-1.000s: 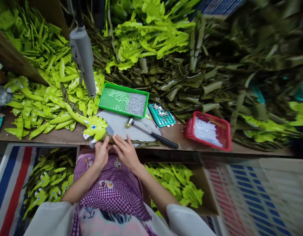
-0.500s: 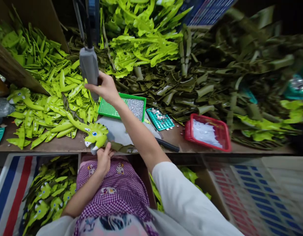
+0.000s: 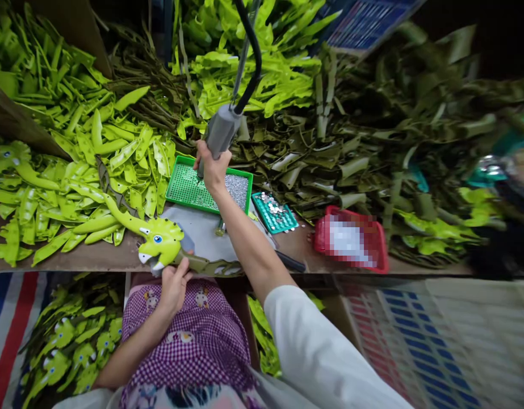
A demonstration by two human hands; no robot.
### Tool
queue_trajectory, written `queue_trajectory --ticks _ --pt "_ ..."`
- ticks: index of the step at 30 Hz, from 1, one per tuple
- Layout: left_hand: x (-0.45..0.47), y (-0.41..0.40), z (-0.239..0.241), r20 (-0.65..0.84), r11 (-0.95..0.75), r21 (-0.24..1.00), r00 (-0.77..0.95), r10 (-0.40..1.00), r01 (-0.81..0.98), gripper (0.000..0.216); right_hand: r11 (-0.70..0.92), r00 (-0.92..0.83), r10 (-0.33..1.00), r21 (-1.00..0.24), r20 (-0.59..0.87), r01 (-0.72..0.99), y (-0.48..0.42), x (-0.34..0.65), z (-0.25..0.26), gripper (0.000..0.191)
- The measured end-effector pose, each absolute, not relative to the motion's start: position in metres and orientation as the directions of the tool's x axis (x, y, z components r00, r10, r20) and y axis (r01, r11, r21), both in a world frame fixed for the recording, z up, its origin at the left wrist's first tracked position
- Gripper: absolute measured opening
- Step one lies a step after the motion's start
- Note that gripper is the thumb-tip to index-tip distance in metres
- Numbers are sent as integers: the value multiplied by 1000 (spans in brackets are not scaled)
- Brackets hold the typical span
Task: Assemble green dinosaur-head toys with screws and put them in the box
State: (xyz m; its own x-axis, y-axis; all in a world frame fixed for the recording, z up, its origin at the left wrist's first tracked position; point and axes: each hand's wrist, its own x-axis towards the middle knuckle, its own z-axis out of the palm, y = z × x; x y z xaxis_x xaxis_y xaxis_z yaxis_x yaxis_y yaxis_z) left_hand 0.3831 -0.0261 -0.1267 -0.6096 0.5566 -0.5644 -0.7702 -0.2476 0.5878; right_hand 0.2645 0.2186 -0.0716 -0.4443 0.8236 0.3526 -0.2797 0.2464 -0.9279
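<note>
My right hand (image 3: 213, 167) is closed around a grey hanging power tool (image 3: 221, 130) on a black cable, held over the green mesh tray (image 3: 183, 187) of small metal screws. My left hand (image 3: 173, 284) grips a lime-green toy dinosaur head (image 3: 159, 241) with its dark olive part at the near edge of the wooden bench (image 3: 117, 258). A grey mat (image 3: 202, 227) lies under the toy.
Heaps of lime-green and dark olive plastic parts cover the bench. A teal tray (image 3: 274, 211) of metal pieces, a hammer (image 3: 289, 261) and a red basket (image 3: 351, 241) sit to the right. Boxes of green parts stand below the bench.
My right hand left the toy, reached up to the hanging tool and pulled it right and down over the green tray. The left hand stayed on the dinosaur head.
</note>
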Motion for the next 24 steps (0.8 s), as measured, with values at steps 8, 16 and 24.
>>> queue_trajectory --ticks 8,16,24 --pt "385 -26 -127 -563 -221 605 -607 561 -765 37 237 -468 790 -901 396 -364 235 262 -88 44" --pt "382 -24 -123 -583 -212 594 -597 551 -776 40 283 -461 779 -894 425 -347 232 262 -91 46" --pt "378 -24 -118 -595 -183 599 -586 549 -780 41 274 -404 801 -870 442 -409 230 280 -55 47"
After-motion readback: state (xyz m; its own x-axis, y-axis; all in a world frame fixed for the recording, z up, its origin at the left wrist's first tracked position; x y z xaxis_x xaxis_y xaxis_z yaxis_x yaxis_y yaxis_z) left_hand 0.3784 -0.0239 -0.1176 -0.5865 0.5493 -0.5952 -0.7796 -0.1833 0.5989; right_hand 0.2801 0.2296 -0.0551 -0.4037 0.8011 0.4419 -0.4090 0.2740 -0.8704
